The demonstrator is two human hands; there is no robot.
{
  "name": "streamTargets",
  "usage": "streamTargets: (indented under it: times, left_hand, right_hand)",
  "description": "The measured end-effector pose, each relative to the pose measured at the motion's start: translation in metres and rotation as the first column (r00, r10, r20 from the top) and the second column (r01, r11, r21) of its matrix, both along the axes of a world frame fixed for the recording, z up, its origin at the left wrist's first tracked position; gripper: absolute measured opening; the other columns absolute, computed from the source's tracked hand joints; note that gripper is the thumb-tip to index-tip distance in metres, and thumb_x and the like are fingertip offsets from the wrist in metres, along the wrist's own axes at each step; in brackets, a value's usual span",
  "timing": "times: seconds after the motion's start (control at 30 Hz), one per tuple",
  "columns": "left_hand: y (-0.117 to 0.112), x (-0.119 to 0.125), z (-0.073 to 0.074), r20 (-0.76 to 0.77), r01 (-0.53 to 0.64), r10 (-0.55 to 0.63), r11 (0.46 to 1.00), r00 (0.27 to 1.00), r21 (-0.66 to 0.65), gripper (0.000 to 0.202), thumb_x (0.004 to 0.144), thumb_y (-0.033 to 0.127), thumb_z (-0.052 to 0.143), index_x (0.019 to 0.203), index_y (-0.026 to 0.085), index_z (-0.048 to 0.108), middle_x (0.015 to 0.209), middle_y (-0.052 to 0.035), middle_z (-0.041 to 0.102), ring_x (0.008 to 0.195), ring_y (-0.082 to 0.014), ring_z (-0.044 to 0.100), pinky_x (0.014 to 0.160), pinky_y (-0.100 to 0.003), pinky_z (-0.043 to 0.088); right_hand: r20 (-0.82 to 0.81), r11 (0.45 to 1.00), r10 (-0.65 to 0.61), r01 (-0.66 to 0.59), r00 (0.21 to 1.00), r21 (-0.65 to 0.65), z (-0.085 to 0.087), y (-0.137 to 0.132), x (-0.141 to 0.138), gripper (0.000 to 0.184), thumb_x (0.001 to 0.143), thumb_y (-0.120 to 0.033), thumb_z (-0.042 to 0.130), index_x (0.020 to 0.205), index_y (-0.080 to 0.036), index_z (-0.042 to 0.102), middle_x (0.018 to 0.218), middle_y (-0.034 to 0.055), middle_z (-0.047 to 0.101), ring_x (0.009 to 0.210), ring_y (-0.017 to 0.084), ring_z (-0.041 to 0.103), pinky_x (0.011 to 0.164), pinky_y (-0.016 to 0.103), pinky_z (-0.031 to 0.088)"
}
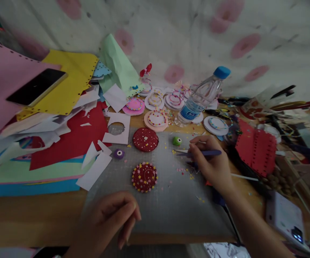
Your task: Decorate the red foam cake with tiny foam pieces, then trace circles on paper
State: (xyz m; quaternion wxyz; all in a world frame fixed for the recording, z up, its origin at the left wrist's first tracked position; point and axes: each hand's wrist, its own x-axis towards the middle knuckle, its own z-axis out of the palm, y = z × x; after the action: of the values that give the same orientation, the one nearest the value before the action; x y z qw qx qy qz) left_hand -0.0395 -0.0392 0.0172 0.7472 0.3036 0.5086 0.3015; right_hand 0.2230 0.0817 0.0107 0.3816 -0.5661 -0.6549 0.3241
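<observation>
My right hand (pixel 211 165) grips a pair of purple tweezers (pixel 214 152), their pale tips pointing left over the grey cutting mat (pixel 171 215). Close to the tips sits a small green craft punch (pixel 177 141). My left hand (pixel 112 215) hovers over the front of the mat, loosely curled with nothing visible in it. Ahead of it lies a dark red glitter disc (pixel 144 177) edged with small yellow and pink stars. Behind that is a second red glitter disc (pixel 145 139), with a pale piece at its centre. A purple punch (pixel 119 154) stands to the left.
Coloured paper (pixel 71 143) piles up on the left, a phone (pixel 38 86) on top. Several beaded rings on paper discs (pixel 156 119) line the back beside a water bottle (pixel 195 104). Red dotted paper (pixel 255 147) and a white device (pixel 285 218) are at right.
</observation>
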Motion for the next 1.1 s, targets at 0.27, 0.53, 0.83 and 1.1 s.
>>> streamTargets:
  times: [0.27,0.53,0.83,1.1]
  left_hand:
    - [0.000,-0.003,-0.005,0.006,0.045,-0.044,0.996,0.999,-0.082,0.047,0.082,0.061,0.065,0.068,0.017,0.060,0.046,0.0069,0.043,0.043,-0.0063,0.035,0.047,-0.019,0.030]
    - [0.012,0.005,0.005,-0.085,-0.071,0.070,0.997,0.994,-0.019,0.032,0.084,0.051,0.065,0.086,0.020,0.069,0.050,0.0067,0.049,0.042,-0.0060,0.038,0.044,-0.017,0.032]
    - [0.031,0.018,0.017,-0.306,0.007,0.159,0.878,0.939,0.479,0.012,0.087,0.035,0.067,0.087,0.025,0.074,0.066,0.0010,0.067,0.052,-0.0105,0.054,0.050,-0.019,0.045]
    - [0.029,0.012,0.019,-0.310,-0.057,0.248,0.855,0.918,0.516,0.011,0.085,0.028,0.065,0.077,0.025,0.072,0.065,0.0015,0.066,0.059,-0.0126,0.060,0.059,-0.020,0.049]
  right_hand:
    - [0.210,0.950,0.307,-0.288,0.928,-0.117,0.003,0.049,-0.004,0.029,0.087,-0.047,0.064,0.084,-0.018,0.064,0.072,0.0033,0.067,0.061,0.015,0.060,0.056,0.026,0.046]
    - [-0.230,0.873,0.359,-0.412,0.905,-0.260,0.043,0.021,-0.015,0.020,0.086,-0.041,0.072,0.083,-0.021,0.068,0.079,0.0036,0.072,0.064,0.014,0.068,0.061,0.025,0.057]
    - [-0.275,0.812,0.484,-0.543,0.831,-0.212,0.072,-0.016,-0.022,0.011,0.086,-0.036,0.074,0.086,-0.025,0.072,0.080,0.0023,0.073,0.075,0.016,0.071,0.064,0.024,0.058]
    - [-0.355,0.838,0.416,-0.505,0.837,-0.209,0.069,-0.019,-0.018,0.011,0.089,-0.037,0.070,0.085,-0.026,0.071,0.078,0.0023,0.073,0.072,0.016,0.070,0.062,0.025,0.058]
